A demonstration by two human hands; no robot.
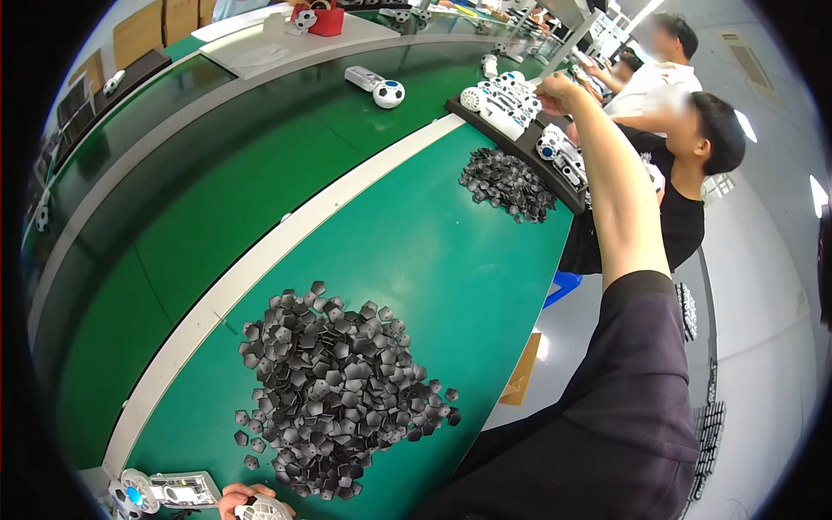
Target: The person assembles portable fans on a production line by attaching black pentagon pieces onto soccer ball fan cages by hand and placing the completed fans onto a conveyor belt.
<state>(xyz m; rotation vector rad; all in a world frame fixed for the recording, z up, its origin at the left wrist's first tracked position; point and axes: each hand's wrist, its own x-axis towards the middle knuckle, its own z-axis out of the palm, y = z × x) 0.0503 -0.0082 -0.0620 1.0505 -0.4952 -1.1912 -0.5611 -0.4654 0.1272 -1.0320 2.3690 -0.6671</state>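
Observation:
My left hand (236,497) is at the bottom edge, its fingers closed around a white ball-shaped part (262,510) with an openwork shell; the frame cuts both off. My right arm stretches far forward. At its end, my right hand (559,92) is at the dark tray (568,192), beside several white parts (511,97) with black-spotted ball ends. Its fingers are bent and closed, but what they grip, if anything, is hidden. A big heap of black pentagon pieces (334,381) lies on the green table (416,260) between my hands.
A smaller heap of black pieces (507,184) lies near the tray. On the green conveyor belt (217,199), left of a pale rail (286,217), is a white device with a football-like end (387,94). Another opened device (182,490) lies bottom left. Co-workers (685,173) sit beyond the tray.

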